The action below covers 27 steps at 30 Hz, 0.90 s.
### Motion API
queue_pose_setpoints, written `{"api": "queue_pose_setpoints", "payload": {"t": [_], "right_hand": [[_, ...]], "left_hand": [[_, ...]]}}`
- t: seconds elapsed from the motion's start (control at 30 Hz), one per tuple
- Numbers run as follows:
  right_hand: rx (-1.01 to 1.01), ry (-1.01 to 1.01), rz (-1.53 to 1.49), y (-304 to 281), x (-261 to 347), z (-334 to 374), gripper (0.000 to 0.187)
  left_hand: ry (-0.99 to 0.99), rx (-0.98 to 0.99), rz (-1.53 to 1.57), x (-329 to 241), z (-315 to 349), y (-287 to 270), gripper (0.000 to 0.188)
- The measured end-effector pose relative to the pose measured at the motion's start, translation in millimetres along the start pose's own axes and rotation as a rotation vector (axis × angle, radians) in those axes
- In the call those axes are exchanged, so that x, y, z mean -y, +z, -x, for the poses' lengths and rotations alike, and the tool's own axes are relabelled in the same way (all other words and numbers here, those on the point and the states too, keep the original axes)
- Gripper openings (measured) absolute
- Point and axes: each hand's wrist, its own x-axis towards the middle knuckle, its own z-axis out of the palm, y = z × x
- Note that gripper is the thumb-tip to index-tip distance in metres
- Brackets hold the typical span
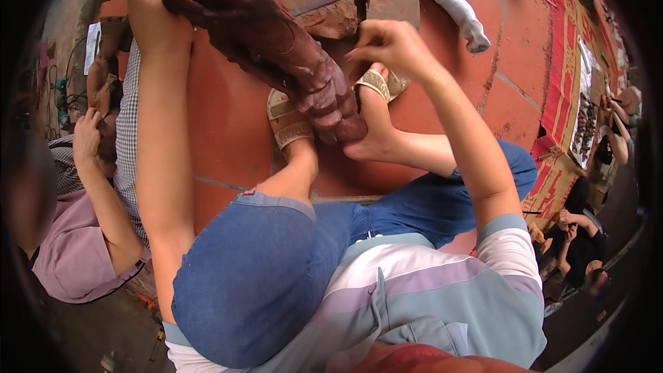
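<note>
A dark reddish-brown wood carving slants from the upper left down to the tile floor, its lower end between my sandalled feet. My left hand is at the carving's upper end and seems to grip it, though most of its fingers are hidden behind the wood. To the right of the carving, my right hand hangs in the air, apart from it. Its fingers are curled and the thumb and fingertips come together; whatever lies between them is too small to make out. Just beyond this hand is a brown block.
A grey flat bar lies on a rough wood piece beyond the carving. At left a person in a pink top handles a brown wooden piece. A sock covers another person's foot. A red patterned mat runs along the right.
</note>
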Motion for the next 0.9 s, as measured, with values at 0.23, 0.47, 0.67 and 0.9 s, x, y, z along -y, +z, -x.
{"api": "queue_pose_setpoints", "payload": {"t": [0.23,0.47,0.67,0.9], "right_hand": [[0.013,0.225,0.368,-11,-44,-3,0.018],[0.149,0.017,0.128,23,-28,-4,0.021],[0.343,-0.106,-0.287,21,5,4,0.021],[0.142,0.18,-0.304,11,-11,-4,0.02]], "left_hand": [[-0.057,0.041,-0.006,9,-1,9,0.046],[-0.053,0.089,0.036,15,-12,-7,0.047],[-0.048,0.115,0.14,16,-11,-9,0.048],[-0.029,-0.08,0.219,16,-3,14,0.035]]}}
